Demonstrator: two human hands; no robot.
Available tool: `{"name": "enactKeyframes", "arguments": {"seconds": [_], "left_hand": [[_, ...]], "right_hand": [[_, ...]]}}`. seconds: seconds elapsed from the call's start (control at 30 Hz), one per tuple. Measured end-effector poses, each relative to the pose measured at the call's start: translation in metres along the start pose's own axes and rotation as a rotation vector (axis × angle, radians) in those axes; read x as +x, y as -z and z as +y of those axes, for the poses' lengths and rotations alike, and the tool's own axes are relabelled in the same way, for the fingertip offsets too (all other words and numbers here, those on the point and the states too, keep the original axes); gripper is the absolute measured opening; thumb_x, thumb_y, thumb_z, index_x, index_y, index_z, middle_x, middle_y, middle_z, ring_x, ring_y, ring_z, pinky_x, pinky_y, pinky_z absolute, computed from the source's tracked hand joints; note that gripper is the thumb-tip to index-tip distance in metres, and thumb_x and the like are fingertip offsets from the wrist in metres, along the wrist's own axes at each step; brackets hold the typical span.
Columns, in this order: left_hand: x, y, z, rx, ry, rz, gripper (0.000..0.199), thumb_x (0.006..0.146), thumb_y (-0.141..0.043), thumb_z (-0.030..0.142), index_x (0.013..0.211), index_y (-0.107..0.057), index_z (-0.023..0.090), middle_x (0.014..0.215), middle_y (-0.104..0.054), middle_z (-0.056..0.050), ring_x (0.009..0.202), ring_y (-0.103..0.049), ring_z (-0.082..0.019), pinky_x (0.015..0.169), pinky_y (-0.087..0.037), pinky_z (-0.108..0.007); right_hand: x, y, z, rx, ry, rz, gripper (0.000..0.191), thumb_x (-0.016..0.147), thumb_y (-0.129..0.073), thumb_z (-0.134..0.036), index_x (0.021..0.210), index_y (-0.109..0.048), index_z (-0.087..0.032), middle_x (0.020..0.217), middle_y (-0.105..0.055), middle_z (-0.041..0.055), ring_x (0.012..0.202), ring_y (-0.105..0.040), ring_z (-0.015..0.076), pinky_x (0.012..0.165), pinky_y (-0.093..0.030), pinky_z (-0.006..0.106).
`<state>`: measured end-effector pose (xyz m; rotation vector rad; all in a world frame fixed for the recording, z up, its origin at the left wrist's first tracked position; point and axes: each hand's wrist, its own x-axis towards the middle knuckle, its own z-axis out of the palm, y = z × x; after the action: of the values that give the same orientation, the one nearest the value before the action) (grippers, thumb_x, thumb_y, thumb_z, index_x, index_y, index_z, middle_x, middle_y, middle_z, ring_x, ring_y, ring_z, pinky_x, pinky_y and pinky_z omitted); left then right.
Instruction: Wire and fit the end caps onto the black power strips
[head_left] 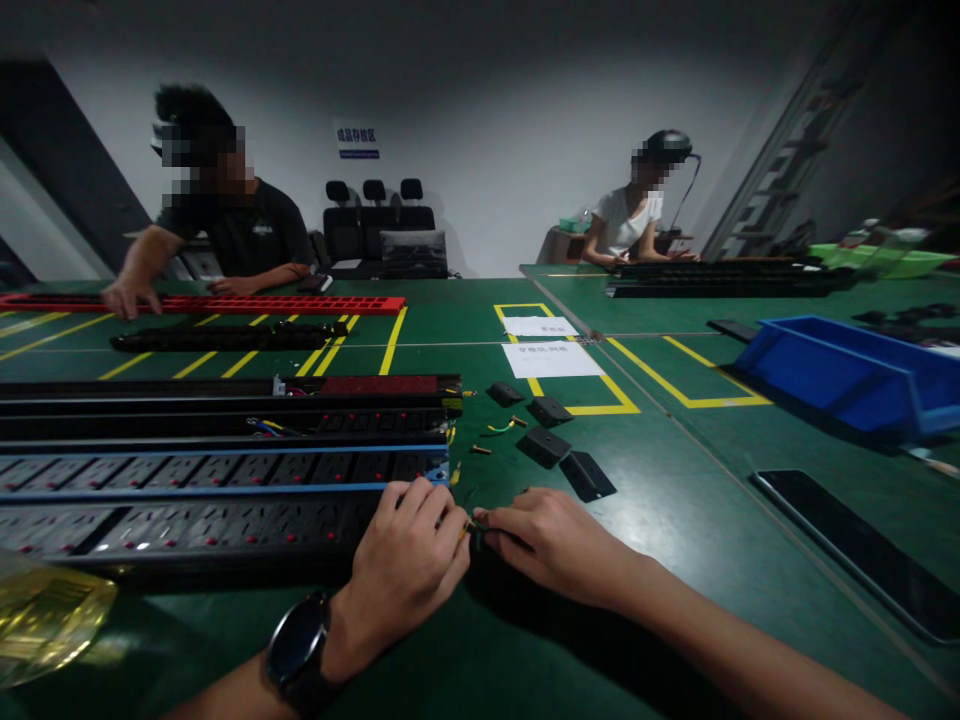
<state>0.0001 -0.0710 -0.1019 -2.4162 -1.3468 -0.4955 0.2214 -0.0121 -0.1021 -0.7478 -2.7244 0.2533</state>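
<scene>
My left hand point(409, 540), with a watch on the wrist, is closed over the right end of the nearest black power strip point(225, 525). At its fingertips shows a bit of yellow wire. My right hand point(551, 540) is closed in a pinch just right of that end, on something too small to make out. Behind lies another power strip with blue edges point(225, 470), a yellow-green wire sticking out of its end. Farther back are open black housings with a red socket strip point(382, 385). Beyond my hands lie several black end caps point(544, 447), a screw point(481, 450) and a short yellow-green wire point(499, 430).
A phone point(855, 550) and a blue bin point(847, 380) are at the right. Paper labels point(551, 360) lie mid-table. Yellow film point(52, 620) is at the near left. Across the table, one person point(232, 230) reaches over a red rail point(300, 304); another point(630, 225) sits behind black strips.
</scene>
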Motion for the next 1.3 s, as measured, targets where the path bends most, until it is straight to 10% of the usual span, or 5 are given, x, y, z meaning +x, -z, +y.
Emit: {"name": "enactKeyframes", "arguments": {"seconds": [1.3], "left_hand": [[-0.0011, -0.0027, -0.0008, 0.013, -0.01, 0.003, 0.008, 0.096, -0.062, 0.027, 0.092, -0.066, 0.021, 0.094, -0.065, -0.006, 0.093, -0.055, -0.027, 0.083, -0.037, -0.043]], "right_hand": [[-0.001, -0.0009, 0.0003, 0.005, -0.013, -0.001, 0.014, 0.1, -0.06, -0.017, 0.106, -0.073, -0.017, 0.077, -0.072, 0.0023, 0.065, -0.062, 0.0147, 0.065, -0.034, 0.03]]}}
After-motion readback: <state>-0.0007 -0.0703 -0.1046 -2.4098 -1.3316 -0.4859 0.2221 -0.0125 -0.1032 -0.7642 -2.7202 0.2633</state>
